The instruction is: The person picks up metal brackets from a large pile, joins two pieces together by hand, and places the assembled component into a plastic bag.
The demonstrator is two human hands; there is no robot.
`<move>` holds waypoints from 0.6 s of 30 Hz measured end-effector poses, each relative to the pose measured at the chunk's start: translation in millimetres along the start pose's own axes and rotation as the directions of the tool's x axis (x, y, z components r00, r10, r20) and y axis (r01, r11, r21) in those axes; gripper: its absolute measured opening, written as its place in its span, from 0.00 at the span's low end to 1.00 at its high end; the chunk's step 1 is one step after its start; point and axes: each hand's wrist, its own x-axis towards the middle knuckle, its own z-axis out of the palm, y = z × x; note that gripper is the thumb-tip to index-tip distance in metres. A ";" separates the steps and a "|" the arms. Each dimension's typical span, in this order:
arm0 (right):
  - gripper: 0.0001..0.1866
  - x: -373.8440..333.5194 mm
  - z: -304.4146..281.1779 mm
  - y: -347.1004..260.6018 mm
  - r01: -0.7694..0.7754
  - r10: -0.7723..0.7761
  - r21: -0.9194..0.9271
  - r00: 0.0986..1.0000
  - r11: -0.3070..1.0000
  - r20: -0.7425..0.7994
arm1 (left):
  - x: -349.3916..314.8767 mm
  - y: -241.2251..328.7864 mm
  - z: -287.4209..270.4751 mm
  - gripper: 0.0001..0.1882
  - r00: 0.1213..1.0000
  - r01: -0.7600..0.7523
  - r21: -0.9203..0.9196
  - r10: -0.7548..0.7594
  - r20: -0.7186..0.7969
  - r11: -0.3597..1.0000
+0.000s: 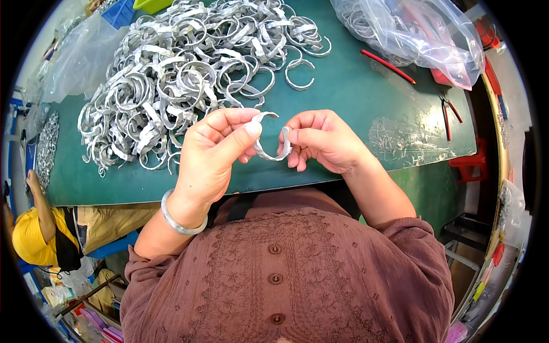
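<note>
Between my two hands is a silver-grey open cuff bracelet [267, 155], held up just over the front of the green table. My left hand [216, 140] pinches one side of it between thumb and fingers. The opposite end sits in the thumb and finger of my right hand [325, 140]. The bracelet's gap faces up and to the right. A large heap of similar grey cuff bracelets [171, 80] spreads over the table's left and middle, close beyond my left hand. One single cuff [299, 75] lies apart at the heap's right edge.
The green table [343, 86] has a scuffed clear patch [406, 140] at right. Red-handled pliers [448, 117] and a red pen-like stick [389, 66] lie there. Clear plastic bags [412, 34] fill the far right. A person in yellow [35, 237] is at left; a red stool [472, 163] stands right.
</note>
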 end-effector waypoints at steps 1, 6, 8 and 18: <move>0.07 -0.1 -0.4 0.3 0.003 -0.003 0.000 1.000 1.000 0.003 | 0.2 0.1 -0.2 0.10 1.000 0.005 0.010 -0.005 -0.002 1.000; 0.06 -1.2 -1.2 0.1 0.021 -0.021 0.017 1.000 1.000 -0.004 | 3.1 -3.4 -6.2 0.10 1.000 -0.020 0.020 0.020 -0.009 1.000; 0.06 -3.3 -1.1 -1.9 0.041 -0.041 0.018 0.999 0.999 -0.022 | 4.3 -4.9 -8.9 0.10 0.999 -0.030 0.026 0.030 -0.019 0.999; 0.05 -7.3 3.5 -4.9 0.110 -0.111 0.043 0.994 0.993 0.006 | 11.2 -12.4 -13.5 0.09 0.999 -0.020 0.031 0.021 -0.038 0.999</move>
